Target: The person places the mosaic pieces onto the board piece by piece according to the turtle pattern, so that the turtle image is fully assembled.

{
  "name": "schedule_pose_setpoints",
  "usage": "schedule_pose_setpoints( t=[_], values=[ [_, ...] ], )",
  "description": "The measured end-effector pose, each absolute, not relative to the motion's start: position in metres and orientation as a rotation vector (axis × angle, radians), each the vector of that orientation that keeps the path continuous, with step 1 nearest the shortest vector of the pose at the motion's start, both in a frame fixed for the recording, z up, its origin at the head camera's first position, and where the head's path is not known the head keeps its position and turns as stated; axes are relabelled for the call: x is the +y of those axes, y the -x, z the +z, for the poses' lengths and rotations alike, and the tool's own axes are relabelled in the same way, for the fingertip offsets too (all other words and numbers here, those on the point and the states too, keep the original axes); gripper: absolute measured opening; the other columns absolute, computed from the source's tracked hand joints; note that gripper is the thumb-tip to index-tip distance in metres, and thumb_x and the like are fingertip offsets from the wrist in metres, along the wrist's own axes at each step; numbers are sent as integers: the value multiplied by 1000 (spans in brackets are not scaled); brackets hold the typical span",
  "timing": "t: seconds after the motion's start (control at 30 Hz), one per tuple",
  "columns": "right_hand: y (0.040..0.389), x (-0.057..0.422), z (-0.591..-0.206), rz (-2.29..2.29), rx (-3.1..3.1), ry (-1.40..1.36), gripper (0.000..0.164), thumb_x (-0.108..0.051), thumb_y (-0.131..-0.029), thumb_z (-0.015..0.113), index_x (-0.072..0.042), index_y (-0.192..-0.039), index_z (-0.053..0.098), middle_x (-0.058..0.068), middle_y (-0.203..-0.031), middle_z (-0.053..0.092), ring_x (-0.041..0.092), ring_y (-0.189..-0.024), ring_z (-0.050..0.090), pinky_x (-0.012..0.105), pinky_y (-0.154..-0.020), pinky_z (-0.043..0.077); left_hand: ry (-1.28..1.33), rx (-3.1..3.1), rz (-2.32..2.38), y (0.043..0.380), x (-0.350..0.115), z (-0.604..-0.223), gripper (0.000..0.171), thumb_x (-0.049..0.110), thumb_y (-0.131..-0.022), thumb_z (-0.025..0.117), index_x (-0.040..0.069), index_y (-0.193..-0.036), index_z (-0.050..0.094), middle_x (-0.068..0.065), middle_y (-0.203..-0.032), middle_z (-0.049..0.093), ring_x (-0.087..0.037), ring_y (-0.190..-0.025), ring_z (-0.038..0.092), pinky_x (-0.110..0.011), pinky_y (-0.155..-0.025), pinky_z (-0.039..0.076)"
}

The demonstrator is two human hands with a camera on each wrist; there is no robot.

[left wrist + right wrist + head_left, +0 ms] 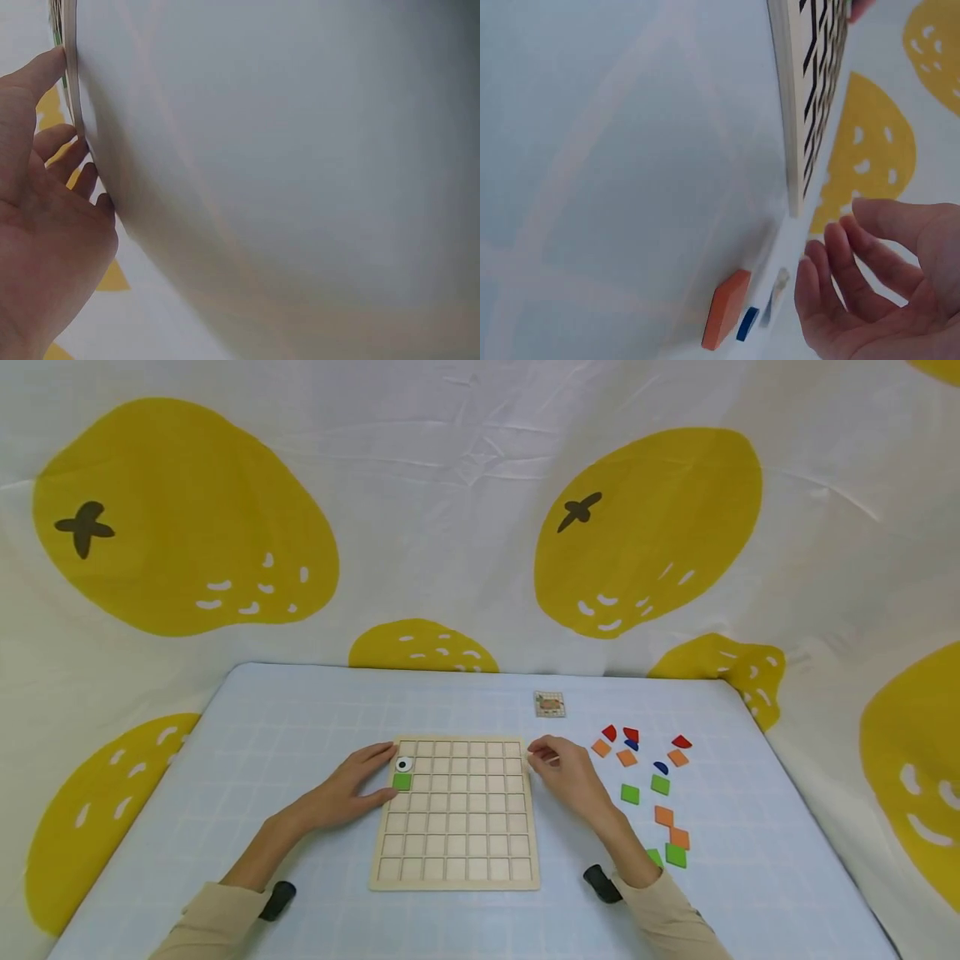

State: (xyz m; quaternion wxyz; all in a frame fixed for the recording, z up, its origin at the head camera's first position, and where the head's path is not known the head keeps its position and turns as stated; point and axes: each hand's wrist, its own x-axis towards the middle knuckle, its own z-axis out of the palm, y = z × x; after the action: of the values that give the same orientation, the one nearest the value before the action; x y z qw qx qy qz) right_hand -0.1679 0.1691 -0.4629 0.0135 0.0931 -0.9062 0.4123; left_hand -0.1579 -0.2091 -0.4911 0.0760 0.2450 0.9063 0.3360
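Observation:
A square wooden grid board (455,804) lies flat in front of me. In its left column sit a white disc with a black dot (405,764) and, just below, a green square tile (402,782). My left hand (341,793) rests along the board's left edge, thumb and fingers spread, fingertips at the rim; the left wrist view has this hand (56,217) against the board's side. At the upper right edge hovers my right hand (568,774), its fingers loosely bent. Nothing shows between thumb and fingers of this hand (877,277) in the right wrist view.
Right of the board lie several loose tiles: green squares (630,794), orange diamonds (663,816), red pieces (609,733) and blue half-rounds (660,768). Behind the board is a small picture card (550,704). A pale cloth (300,718) covers the table, with a lemon-print curtain (435,527) behind.

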Motion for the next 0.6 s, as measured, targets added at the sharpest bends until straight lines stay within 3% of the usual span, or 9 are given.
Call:
schedule_pose_setpoints(
  t=[0.6],
  values=[
    [160,225,-465,1159,-2897,-171,20,-9,-99,68,1,-117,71,11,-111,71,28,-103,64,48,-96,55,-735,2722,1017,156,-209,-491,71,30,-101,68,-2,-157,37,-24,-162,31,-47,-149,27,-67,-115,27]
  ],
)
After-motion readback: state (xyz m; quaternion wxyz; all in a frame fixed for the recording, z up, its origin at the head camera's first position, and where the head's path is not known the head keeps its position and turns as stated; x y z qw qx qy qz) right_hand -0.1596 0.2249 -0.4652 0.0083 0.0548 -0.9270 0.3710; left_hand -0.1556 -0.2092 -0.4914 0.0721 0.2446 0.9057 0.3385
